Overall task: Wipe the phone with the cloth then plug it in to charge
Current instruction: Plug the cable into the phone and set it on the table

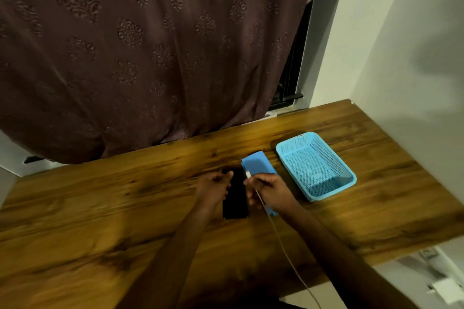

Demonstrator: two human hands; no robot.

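A black phone lies flat on the wooden table, screen dark. My left hand rests at its left edge, fingers curled against the phone's upper side. My right hand pinches a white charging cable near its plug, which points toward the phone's top right corner. A folded blue cloth lies just right of the phone, partly under my right hand. The cable runs back off the table's near edge.
A light blue mesh basket stands to the right of the cloth. A brown patterned curtain hangs behind the table. A white wall borders the right side. A white charger sits below the table's right edge.
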